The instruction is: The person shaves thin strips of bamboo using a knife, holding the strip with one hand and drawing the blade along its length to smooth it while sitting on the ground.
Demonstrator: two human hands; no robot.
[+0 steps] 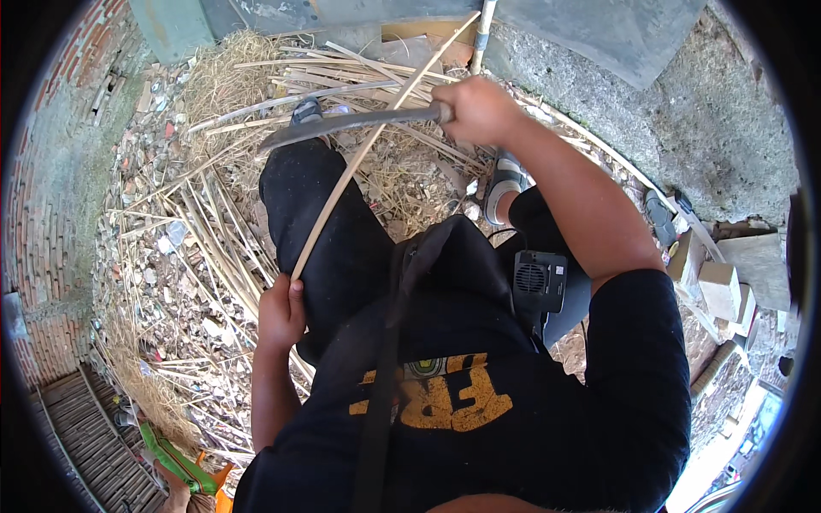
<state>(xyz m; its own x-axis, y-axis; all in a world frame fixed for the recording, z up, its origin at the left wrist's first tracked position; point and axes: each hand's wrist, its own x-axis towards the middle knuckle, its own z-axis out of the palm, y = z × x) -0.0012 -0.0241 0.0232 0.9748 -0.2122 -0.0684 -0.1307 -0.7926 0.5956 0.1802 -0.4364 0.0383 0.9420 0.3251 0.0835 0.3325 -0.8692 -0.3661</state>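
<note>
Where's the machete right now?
In the head view, upper centre: the machete is in the right hand, its blade pointing left and crossing the long bamboo strip.

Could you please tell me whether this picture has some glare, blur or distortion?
In the head view, the brick wall curves with the fisheye rim; the lower right is washed out by bright light; the black shirt loses detail in darkness; the knife and strip look fairly sharp.

Bold orange-yellow lettering [466, 416] (partly behind dark strap [377, 436]) across front of black shirt [556, 445]. Pale marking [560, 270] on black boxy device [540, 289], too small to read.
</note>
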